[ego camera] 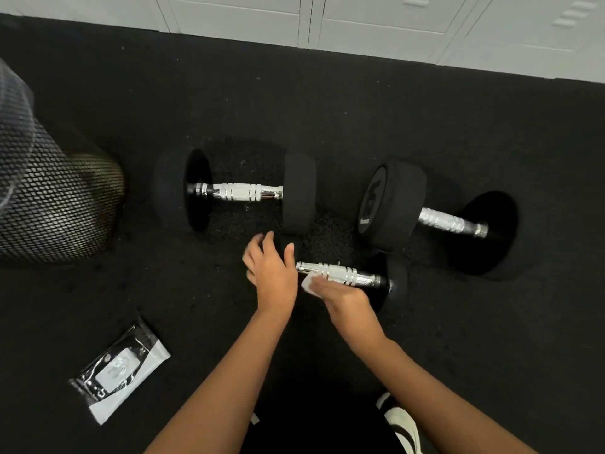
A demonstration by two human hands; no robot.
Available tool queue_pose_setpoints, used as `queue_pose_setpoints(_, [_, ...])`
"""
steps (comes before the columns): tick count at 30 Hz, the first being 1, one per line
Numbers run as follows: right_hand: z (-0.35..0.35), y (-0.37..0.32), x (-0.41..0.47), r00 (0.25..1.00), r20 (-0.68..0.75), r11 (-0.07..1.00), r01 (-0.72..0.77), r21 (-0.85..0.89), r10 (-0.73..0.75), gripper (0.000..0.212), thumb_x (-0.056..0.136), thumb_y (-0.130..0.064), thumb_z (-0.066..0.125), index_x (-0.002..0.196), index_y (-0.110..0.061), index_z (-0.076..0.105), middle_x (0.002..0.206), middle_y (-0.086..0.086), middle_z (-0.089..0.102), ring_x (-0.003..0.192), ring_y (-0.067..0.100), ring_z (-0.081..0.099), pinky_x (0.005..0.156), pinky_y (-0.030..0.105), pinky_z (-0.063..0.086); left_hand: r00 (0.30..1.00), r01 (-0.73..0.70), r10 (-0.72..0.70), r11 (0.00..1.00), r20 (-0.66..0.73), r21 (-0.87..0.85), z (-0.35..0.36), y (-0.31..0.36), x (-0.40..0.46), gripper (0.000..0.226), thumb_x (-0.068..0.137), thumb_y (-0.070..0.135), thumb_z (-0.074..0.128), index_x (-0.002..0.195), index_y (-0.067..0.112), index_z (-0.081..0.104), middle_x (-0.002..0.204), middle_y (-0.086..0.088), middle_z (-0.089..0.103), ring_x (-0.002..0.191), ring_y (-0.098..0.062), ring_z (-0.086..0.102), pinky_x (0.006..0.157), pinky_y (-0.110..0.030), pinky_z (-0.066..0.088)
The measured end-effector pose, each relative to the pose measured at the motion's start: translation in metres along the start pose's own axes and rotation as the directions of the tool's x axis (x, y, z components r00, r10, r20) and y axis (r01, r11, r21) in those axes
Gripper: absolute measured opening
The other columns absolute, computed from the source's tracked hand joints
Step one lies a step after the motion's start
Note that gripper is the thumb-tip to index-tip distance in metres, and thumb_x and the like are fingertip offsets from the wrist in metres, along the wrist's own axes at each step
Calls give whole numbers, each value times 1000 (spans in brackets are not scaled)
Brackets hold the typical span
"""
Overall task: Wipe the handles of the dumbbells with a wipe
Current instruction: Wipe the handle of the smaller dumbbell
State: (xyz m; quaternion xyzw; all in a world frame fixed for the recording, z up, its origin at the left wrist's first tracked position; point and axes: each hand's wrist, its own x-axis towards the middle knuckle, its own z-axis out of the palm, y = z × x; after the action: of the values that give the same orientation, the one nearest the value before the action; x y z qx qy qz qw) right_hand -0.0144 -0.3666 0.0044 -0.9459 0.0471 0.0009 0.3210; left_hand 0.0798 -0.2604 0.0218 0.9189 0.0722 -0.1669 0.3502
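Three black dumbbells with chrome handles lie on the dark rubber floor. The small near dumbbell (340, 274) lies in front of me. My left hand (270, 270) rests over its left head, fingers spread, hiding that end. My right hand (343, 294) presses a white wipe (309, 285) against the near side of its chrome handle. A large dumbbell (235, 191) lies beyond on the left. Another large dumbbell (448, 221) lies at the right, angled.
A black and white pack of wipes (119, 371) lies on the floor at the lower left. A mesh basket (55, 204) stands at the far left. White lockers (360, 24) line the back. My white shoe (404, 424) shows at the bottom.
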Motion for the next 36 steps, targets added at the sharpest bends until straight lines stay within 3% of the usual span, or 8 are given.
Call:
queue_pose_setpoints(3, [-31, -14, 3, 786, 79, 625, -544, 560, 613, 18, 86, -5, 62, 99, -15, 69, 94, 3, 72, 79, 2, 64, 78, 23, 53, 919, -329, 327, 944, -223, 29, -1, 16, -20, 32, 93, 22, 50, 124, 13, 54, 128, -4, 45, 118, -18, 38, 91, -30, 35])
queue_pose_setpoints(5, [-49, -16, 3, 611, 268, 216, -601, 769, 745, 7, 88, -11, 61, 93, -14, 65, 92, 6, 71, 83, 13, 68, 77, 30, 56, 909, -411, 395, 903, -132, -122, 4, 25, -31, 24, 93, 17, 52, 115, 14, 60, 116, 1, 50, 107, -12, 44, 87, -18, 36])
queue_pose_setpoints(7, [-63, -16, 3, 558, 330, 98, -602, 793, 762, 5, 89, -16, 61, 92, -14, 65, 90, 6, 72, 83, 17, 70, 70, 30, 55, 953, -265, 296, 911, 55, -316, 14, 34, -36, 19, 92, 17, 53, 109, 16, 64, 108, 4, 52, 99, -11, 52, 83, -16, 43])
queue_pose_setpoints(11, [-77, -9, 2, 552, 245, 175, -600, 781, 797, 10, 88, -18, 62, 94, -14, 69, 81, 2, 70, 66, 10, 62, 56, 23, 49, 902, 120, 88, 889, 422, -442, 26, 49, -40, 16, 91, 23, 57, 105, 27, 63, 104, -4, 62, 92, -13, 59, 73, -17, 46])
queue_pose_setpoints(16, [-85, 5, 3, 567, 145, 296, -611, 734, 811, 6, 85, -10, 65, 90, -7, 64, 78, 10, 69, 58, 12, 62, 52, 23, 52, 809, 393, -26, 768, 588, -506, 29, 63, -40, 19, 89, 17, 60, 107, 25, 61, 104, -8, 62, 96, -19, 61, 71, -26, 52])
queue_pose_setpoints(26, [-103, 50, 0, 662, -295, 724, -606, 331, 689, 13, 88, -16, 61, 100, -16, 66, 95, 0, 61, 81, 10, 57, 75, 21, 47, 926, -7, 105, 966, 363, -259, 66, 61, -21, 19, 87, 7, 59, 94, 23, 64, 84, 7, 56, 84, -13, 55, 71, -23, 42])
queue_pose_setpoints(30, [-86, 66, -3, 665, -200, 693, -665, 279, 719, 29, 89, -21, 60, 116, -14, 59, 111, 2, 53, 100, 14, 54, 87, 23, 42, 947, -188, 166, 981, 274, 54, 84, 54, -16, 18, 88, 16, 58, 97, 31, 61, 92, 7, 61, 91, -13, 51, 84, -32, 21])
queue_pose_setpoints(36, [-66, 67, -7, 661, 44, 578, -685, 444, 749, 50, 89, -32, 59, 134, -18, 42, 131, -2, 45, 114, 5, 42, 95, 20, 34, 919, -339, 264, 909, 293, 243, 92, 42, -7, 8, 88, 30, 59, 91, 30, 66, 106, 5, 45, 107, -17, 37, 88, -34, 28])
